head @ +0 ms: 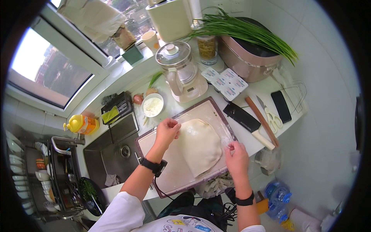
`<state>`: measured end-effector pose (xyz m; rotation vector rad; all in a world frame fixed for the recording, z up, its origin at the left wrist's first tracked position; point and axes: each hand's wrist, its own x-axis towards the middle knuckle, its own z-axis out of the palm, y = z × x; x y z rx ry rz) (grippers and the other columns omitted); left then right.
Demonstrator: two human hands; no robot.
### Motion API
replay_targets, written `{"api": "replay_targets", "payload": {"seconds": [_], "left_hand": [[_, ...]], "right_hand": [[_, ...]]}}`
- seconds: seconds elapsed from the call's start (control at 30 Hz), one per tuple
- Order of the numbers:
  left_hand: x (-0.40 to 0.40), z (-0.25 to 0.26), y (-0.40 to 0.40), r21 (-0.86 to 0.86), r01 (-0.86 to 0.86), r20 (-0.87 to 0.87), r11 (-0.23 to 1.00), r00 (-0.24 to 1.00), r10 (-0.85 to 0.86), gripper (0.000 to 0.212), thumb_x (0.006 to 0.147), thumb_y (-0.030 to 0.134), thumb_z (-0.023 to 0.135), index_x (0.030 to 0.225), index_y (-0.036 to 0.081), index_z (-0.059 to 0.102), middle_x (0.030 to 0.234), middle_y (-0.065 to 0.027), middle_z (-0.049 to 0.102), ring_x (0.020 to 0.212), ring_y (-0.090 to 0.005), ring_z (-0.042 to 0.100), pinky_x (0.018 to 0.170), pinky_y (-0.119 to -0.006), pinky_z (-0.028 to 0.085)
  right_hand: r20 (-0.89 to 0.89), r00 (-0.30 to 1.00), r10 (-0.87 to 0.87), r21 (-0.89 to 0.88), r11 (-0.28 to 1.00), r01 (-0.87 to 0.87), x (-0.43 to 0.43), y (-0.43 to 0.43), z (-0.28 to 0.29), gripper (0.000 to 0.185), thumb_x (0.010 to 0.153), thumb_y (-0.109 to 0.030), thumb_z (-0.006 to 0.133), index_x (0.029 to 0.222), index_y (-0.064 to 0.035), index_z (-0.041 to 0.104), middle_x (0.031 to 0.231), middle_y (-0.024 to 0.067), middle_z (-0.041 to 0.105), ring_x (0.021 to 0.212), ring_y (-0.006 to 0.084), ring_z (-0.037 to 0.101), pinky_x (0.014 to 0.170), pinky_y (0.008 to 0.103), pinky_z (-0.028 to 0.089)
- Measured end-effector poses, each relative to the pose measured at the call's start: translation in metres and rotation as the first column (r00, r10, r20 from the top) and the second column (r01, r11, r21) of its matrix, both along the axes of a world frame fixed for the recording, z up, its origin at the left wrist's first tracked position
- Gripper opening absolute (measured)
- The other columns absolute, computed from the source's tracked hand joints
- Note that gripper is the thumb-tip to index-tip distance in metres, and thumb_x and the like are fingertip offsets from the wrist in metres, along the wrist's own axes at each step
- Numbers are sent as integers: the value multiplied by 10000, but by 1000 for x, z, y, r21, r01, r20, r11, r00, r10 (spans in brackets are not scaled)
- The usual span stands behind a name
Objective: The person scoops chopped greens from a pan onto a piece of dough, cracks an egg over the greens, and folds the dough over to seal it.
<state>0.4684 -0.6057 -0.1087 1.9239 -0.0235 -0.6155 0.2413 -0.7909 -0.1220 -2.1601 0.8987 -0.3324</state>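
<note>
A large folded sheet of pale dough [201, 145] lies on a cutting board with a dark purple rim [162, 162]. One side of the dough is straight and the other is curved, with a slightly wavy rim. My left hand [168, 132] is at the dough's upper left edge, fingers curled; whether they touch it is unclear. Just off the curved right edge, my right hand [237, 155] has thumb and fingers drawn together, with nothing visible in them. A white bowl of flour [152, 105] stands beyond the board.
A cleaver [242, 117], a wooden rolling pin [262, 120], scissors [271, 116] and a phone [281, 107] lie right of the board. A steel sink [113, 153] adjoins it on the left. Behind stand a glass kettle [182, 72] and a rice cooker [246, 58] topped with green chives [243, 32].
</note>
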Motion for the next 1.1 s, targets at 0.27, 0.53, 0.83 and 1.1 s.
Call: {"api": "replay_targets", "payload": {"seconds": [0.27,0.53,0.83,1.1], "left_hand": [[2,-18,36,45,-143,-74,989,987,146,240,885,149,750,983,-64,697,819,-103,702,653,-153,669,568,-279,563],[12,-20,33,78,-91,-123,993,987,100,216,843,162,805,834,-17,684,725,-56,670,570,-108,590,485,-260,457],[17,-37,39,-64,-18,-76,998,997,13,175,839,127,801,898,23,674,801,-27,688,687,-93,624,598,-264,496],[21,-44,41,-68,48,-55,996,997,-52,184,847,99,783,975,-20,728,863,-55,722,763,-118,660,690,-279,533]], "right_hand": [[-19,860,509,-51,859,-510,103,-33,38,153,845,-189,718,877,-40,719,856,158,693,794,354,668,724,447,533],[-85,596,799,-71,592,-803,201,-5,11,148,833,-168,706,915,-58,763,873,180,723,852,373,695,789,450,549],[-158,397,904,-34,397,-917,244,5,-33,207,860,-192,680,1034,-207,791,1049,62,686,1091,342,546,965,491,435],[-257,298,919,161,344,-925,255,8,-29,142,834,-244,705,956,-206,765,1006,38,628,1118,329,493,987,502,382]]}}
